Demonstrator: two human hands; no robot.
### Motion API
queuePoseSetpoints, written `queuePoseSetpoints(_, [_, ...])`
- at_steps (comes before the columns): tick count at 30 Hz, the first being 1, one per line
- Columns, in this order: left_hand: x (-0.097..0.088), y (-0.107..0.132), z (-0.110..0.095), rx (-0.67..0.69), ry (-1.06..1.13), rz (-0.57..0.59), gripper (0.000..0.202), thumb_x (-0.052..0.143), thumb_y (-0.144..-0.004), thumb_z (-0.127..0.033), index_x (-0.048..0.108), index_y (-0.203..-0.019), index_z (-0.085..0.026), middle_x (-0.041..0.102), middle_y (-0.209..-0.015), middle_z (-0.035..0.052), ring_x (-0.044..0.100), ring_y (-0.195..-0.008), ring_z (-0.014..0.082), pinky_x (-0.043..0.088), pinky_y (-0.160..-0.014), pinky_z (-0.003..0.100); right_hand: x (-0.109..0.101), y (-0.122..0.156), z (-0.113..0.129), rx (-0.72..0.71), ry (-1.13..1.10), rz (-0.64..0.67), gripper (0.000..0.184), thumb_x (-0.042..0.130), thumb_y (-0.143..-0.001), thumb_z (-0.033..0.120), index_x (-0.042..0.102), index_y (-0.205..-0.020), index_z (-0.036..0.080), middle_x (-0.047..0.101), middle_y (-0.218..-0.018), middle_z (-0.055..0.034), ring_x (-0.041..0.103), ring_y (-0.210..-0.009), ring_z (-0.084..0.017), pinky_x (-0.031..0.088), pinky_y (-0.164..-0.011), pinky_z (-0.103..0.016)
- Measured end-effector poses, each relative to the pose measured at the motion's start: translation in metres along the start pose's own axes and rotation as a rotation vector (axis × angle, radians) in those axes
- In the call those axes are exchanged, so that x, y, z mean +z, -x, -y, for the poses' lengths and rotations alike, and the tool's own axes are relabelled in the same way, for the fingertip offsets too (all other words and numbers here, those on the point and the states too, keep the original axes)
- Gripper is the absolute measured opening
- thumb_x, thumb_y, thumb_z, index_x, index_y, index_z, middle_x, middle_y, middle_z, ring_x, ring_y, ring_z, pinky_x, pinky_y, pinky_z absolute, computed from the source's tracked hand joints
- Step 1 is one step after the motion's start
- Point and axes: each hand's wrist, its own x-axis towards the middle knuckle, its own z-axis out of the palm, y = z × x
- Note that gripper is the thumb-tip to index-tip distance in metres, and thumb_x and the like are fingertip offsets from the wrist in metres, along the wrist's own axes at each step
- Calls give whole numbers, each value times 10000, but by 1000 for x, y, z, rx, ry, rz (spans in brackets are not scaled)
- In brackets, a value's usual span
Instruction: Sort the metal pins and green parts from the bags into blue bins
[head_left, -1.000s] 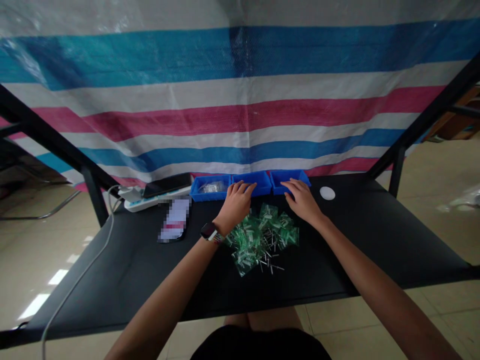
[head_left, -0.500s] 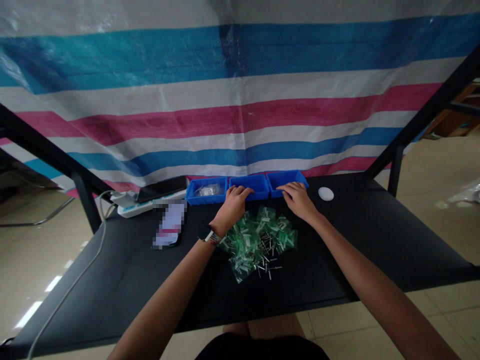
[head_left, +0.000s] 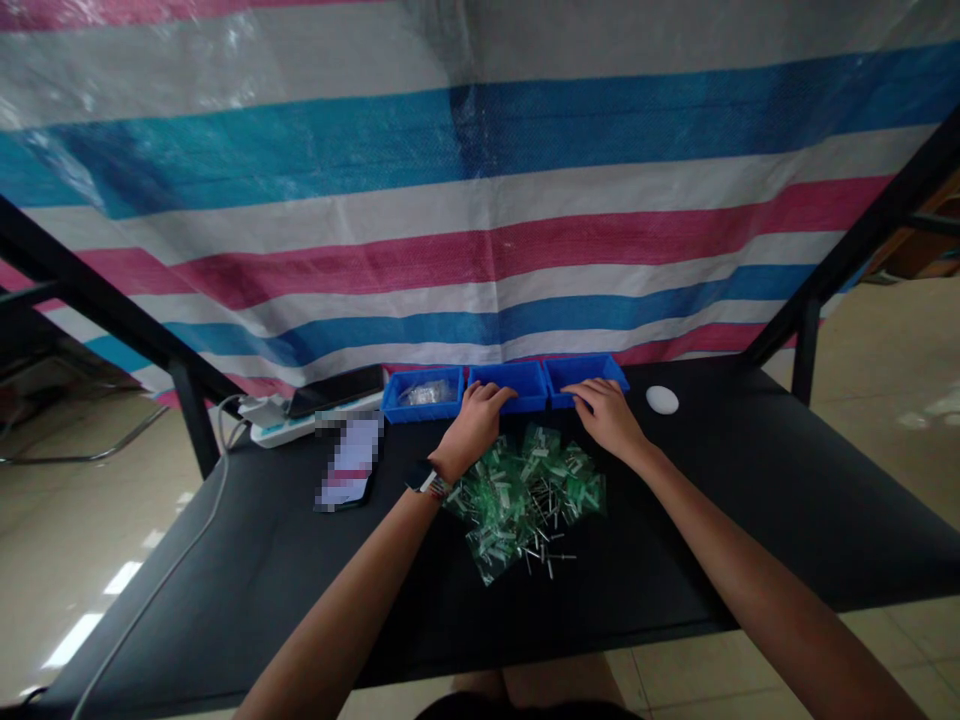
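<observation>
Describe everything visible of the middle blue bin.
The middle blue bin is a shallow, open-topped box with low walls, plastic by its look. It stands upright on the black table, in front of the striped sheet, between the left bin and the right bin, close beside both. The left hand covers its near-left corner, fingers over the front rim; whether they touch it is unclear.

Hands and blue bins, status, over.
Left grip at middle bin; right grip at right bin. Green packets heaped nearer the body. Phone off left.
</observation>
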Motion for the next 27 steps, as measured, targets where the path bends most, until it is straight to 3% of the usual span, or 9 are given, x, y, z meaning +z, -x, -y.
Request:
queuePoseSetpoints(5, [2,-1,-1,2,-1,-30,511,384,-921,16,657,-1281,-222,663,-1118,78,617,-1103,244,353,-1236,521,1,1,1,-1,11,-31,355,513,-993,122,735,-1230,265,767,-1082,-79,669,-1036,-294,449,-948,-465])
queuePoseSetpoints(9, [-10,0,-4,1,-25,-108,499,523,-911,-87,577,-1397,-189,623,-1302,111,556,-1269,280,291,-1275,531,3,3,5,-18,-4,-155,372,523,-974,135,695,-1290,230,722,-1205,-113,645,-1152,-309,471,-1039,-488])
queuePoseSetpoints(13, [-33,11,6,-174,-137,-151,471,540,-887,-123,583,-1355,-155,618,-1289,139,538,-1252,319,437,-1144,492,3,6,7,-13,-17,-247,374,533,-961,151,681,-1297,220,698,-1234,-134,630,-1201,-326,480,-1084,-510])
queuePoseSetpoints(16, [-46,28,21,-264,-230,-56,474,581,-873,-182,586,-1347,-156,610,-1289,156,558,-1203,351,452,-1090,518,3,7,8,-18,-21,-261,361,529,-959,142,683,-1277,215,702,-1212,-133,634,-1188,-325,490,-1083,-511])
queuePoseSetpoints(21, [-59,53,39,-283,-335,61,421,593,-891,-226,633,-1308,-184,615,-1260,156,554,-1179,367,452,-1063,535,4,8,9,-44,-25,-266,336,525,-948,114,692,-1224,206,713,-1172,-129,645,-1158,-319,505,-1062,-510])
queuePoseSetpoints(27, [-72,58,54,-256,-393,177,335,540,-956,-225,669,-1264,-199,674,-1193,142,616,-1116,331,496,-1014,478,6,10,9,-51,-80,-272,288,533,-926,86,718,-1084,239,731,-1086,-98,670,-1092,-302,525,-1017,-504])
